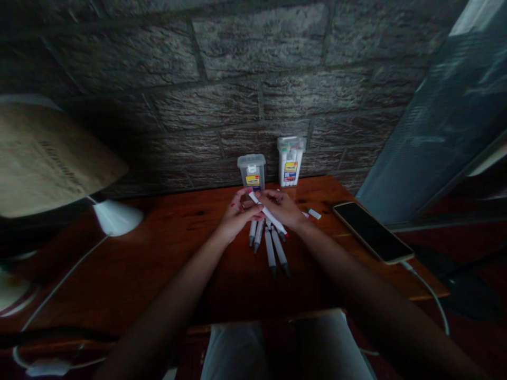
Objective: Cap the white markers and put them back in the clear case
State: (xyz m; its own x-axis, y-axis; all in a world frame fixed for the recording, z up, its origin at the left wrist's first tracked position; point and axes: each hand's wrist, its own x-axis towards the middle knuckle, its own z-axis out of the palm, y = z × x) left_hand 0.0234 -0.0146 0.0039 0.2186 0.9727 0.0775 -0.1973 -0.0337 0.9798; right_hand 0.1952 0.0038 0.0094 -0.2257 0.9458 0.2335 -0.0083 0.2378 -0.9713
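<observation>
A white marker [272, 217] with a red end lies slantwise between my two hands, above the wooden table. My left hand [239, 215] pinches its upper left part, and a red mark shows on that hand. Fingers of my right hand [283, 208] are closed around the same marker from the other side. Several white markers with grey ends [270, 248] lie on the table just below my hands, partly hidden by them. Close behind my fingers stands a clear plastic marker box [252, 168] with a yellow label.
A second box [291, 161], filled with markers, stands against the stone wall [253, 100]. Small caps [314, 214] lie right of my hands. A phone [373, 232] with a charging cable rests on the right of the table [178, 221]. At the left stands a lamp [51, 158].
</observation>
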